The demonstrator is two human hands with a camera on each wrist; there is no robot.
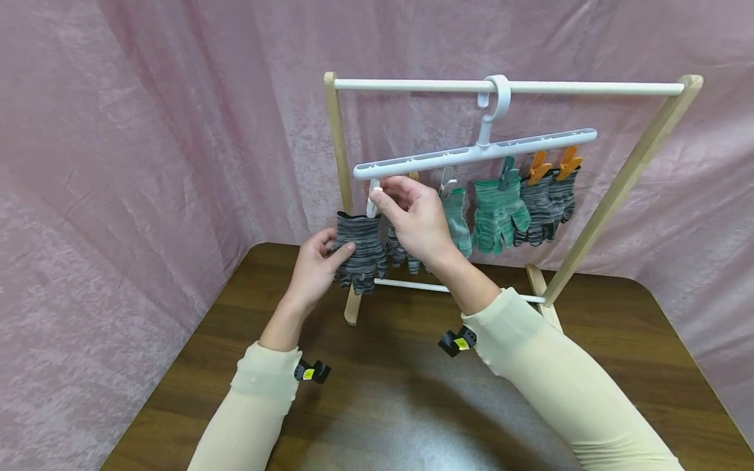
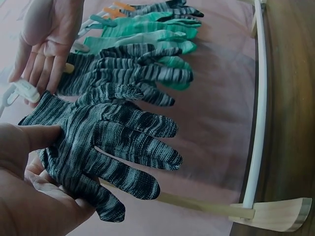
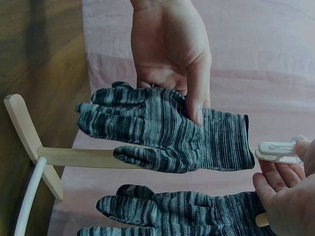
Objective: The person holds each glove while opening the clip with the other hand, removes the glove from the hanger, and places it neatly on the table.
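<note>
A grey striped knit glove [image 1: 359,250] [image 2: 106,147] [image 3: 167,129] hangs below the left end of a white clip hanger [image 1: 474,153]. My left hand [image 1: 315,265] [image 3: 172,54] holds the glove between thumb and fingers, the thumb lying across its palm. My right hand [image 1: 415,219] [image 3: 285,182] pinches the white clip [image 1: 373,199] [image 3: 277,151] [image 2: 24,90] at the glove's cuff. Another grey striped glove [image 3: 182,214] hangs just behind it.
The hanger hooks over the white top rail [image 1: 506,86] of a wooden rack [image 1: 624,183] on a dark wood table [image 1: 377,399]. Several more gloves, green [image 1: 497,212] and grey [image 1: 544,199], hang from teal and orange clips. Pink cloth backs the scene.
</note>
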